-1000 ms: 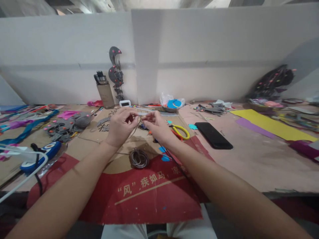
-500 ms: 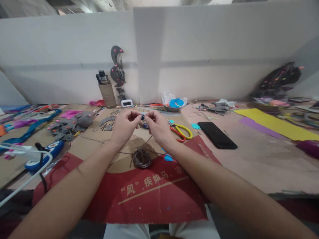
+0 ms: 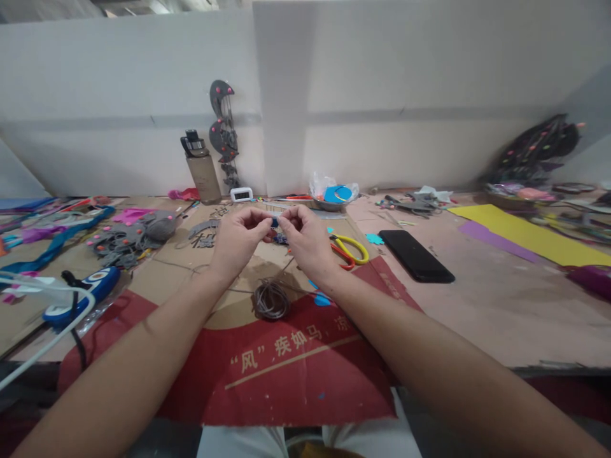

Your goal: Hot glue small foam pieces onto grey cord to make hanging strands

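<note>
My left hand (image 3: 238, 242) and my right hand (image 3: 305, 242) meet over the middle of the cardboard, thumbs and fingers pinched. Between the fingertips shows a small dark blue piece (image 3: 275, 222); its kind is too small to make out. Just below the hands lies a coil of grey-brown cord (image 3: 271, 300), with loose strands running out to both sides. Beside my right wrist, scissors with yellow and red handles (image 3: 363, 252) are partly hidden by the hand. Small beads or scraps behind the fingers are blurred.
A black phone (image 3: 416, 256) lies at right, near a yellow sheet (image 3: 525, 236). Grey felt pieces with pink pins (image 3: 131, 238), a blue power strip (image 3: 102, 286) and its white cable are at left. A bottle (image 3: 203, 173) and a small clock (image 3: 241, 194) stand by the wall.
The view has tilted down slightly, so the background sits a little higher. Both hands keep their pinch on the small blue piece, with only slight finger movement.
</note>
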A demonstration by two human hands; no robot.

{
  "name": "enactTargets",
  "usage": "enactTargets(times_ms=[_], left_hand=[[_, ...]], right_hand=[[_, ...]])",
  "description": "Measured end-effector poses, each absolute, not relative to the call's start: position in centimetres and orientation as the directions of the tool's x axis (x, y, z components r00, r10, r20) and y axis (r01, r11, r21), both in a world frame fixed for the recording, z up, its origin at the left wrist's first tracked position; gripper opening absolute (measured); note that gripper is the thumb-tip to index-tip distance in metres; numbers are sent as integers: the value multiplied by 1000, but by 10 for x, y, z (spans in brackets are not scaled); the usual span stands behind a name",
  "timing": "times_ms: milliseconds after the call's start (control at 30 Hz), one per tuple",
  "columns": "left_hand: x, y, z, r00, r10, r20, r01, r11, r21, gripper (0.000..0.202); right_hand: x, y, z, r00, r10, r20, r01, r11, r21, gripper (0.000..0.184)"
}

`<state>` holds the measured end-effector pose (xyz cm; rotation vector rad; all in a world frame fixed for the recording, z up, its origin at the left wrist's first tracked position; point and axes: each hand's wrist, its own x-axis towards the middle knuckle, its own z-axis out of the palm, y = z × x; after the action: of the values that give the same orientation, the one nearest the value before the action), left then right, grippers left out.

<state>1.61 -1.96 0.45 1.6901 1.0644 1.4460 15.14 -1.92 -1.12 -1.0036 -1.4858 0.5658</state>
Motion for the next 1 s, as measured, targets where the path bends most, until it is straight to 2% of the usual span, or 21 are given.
enactTargets(times_ms=[433, 633, 833, 1000], left_hand=[[13, -19, 3, 104, 878, 467, 187, -478, 858, 14], [11, -20, 7, 208, 896, 393, 175, -429, 886, 19], [12, -28, 18, 249, 900, 359, 436, -435, 788, 25], [9, -23, 15, 273, 900, 341, 443, -432, 786, 25]], right_hand=[[153, -21, -9, 45, 824, 565, 321, 524, -789, 12], [159, -22, -7, 31, 826, 563, 423, 500, -756, 11], [165, -21, -8, -45, 814, 580, 486, 525, -699, 8], [167, -23, -9, -108, 785, 610, 519, 568, -638, 8]])
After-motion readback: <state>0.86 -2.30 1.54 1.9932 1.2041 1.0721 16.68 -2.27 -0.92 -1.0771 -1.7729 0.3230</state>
